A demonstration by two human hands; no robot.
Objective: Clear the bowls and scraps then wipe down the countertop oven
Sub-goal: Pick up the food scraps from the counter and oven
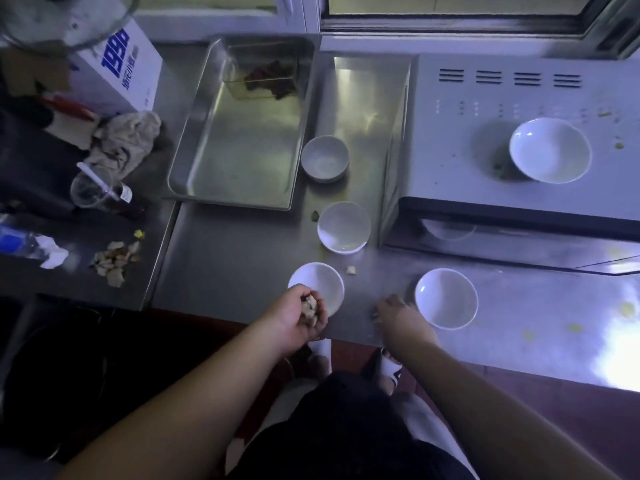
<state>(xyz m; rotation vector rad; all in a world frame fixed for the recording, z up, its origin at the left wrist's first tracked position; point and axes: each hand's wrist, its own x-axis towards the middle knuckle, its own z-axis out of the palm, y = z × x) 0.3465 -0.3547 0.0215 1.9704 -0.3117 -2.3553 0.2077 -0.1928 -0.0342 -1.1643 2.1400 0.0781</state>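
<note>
At the table (242, 258) edge, our left hand (298, 317) cups gathered scraps (309, 308) while our right hand's (398, 315) fingertips pinch at another beside a bowl (446, 298).

Steel tray (242, 161), crumpled rag (126, 142), plastic cup (91, 188), blue-lettered box (121, 71).

The right hand (398, 315) covers whatever its fingertips touch — can't tell what — and the oven (519, 150) gets cut off at the frame's right edge.

Five white bowls (550, 150); one steel tray (239, 174); one oven (519, 188)
</note>
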